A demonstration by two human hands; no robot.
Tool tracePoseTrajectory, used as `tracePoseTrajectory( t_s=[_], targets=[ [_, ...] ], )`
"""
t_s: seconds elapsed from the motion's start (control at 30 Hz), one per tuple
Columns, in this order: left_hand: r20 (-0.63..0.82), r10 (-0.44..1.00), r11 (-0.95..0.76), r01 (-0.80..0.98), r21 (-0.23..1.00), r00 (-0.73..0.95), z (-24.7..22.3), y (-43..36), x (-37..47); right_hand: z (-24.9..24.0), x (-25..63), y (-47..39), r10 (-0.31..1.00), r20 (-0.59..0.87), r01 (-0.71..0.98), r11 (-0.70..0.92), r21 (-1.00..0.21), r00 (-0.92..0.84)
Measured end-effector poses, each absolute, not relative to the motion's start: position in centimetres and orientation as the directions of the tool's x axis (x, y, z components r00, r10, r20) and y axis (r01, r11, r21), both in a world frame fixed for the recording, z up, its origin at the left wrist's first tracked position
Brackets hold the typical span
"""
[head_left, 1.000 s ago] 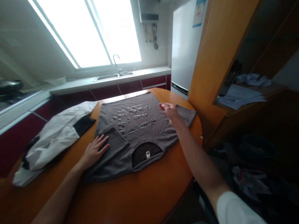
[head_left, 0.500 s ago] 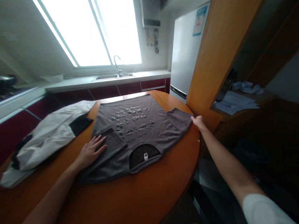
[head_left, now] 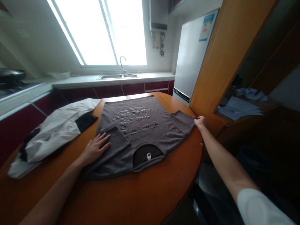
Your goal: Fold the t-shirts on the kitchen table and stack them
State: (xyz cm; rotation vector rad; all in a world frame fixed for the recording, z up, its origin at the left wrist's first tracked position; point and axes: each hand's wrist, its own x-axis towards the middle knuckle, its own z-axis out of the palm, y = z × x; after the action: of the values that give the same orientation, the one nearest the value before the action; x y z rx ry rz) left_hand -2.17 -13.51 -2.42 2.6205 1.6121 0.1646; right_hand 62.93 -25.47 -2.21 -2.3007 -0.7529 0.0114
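A dark grey T-shirt (head_left: 161,134) lies spread on the round wooden table (head_left: 150,193), printed side up, its collar towards me. My left hand (head_left: 96,148) lies with its fingers apart on the shirt's left side, beside the sleeve folded inward there. At the right, my right hand (head_left: 201,122) pinches the edge of the other sleeve, which is stretched outward to the table's right side. A white tag shows inside the collar.
White and black clothing (head_left: 58,125) lies bunched on the table's left. Beyond are a counter with a sink (head_left: 111,76), a stove with a pan (head_left: 11,75) and a fridge (head_left: 192,56). Papers (head_left: 239,107) lie on a shelf at the right.
The whole view has shifted slightly, moving the scene to the right in the picture. Both hands keep the same places on the shirt.
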Motion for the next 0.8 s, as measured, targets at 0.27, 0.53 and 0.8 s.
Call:
tracePoseTrajectory(
  t_s=[0.27,0.53,0.8],
  targets=[
    [0.079,0.884,-0.467,0.873,0.138,0.461,-2.7,-13.4,-2.3,2.4,59.8,-23.3,0.544,0.33,0.555,-0.323,-0.767,0.772],
    [0.087,0.88,-0.475,0.869,0.139,0.467,-2.8,-13.3,-2.4,8.0,50.5,-22.9,0.805,0.453,0.599,0.156,-0.786,0.384],
    [0.084,0.889,-0.457,0.879,0.138,0.449,-2.4,-13.8,-2.1,6.0,49.9,-22.1,0.881,0.337,0.596,0.082,-0.799,0.332]
  ],
)
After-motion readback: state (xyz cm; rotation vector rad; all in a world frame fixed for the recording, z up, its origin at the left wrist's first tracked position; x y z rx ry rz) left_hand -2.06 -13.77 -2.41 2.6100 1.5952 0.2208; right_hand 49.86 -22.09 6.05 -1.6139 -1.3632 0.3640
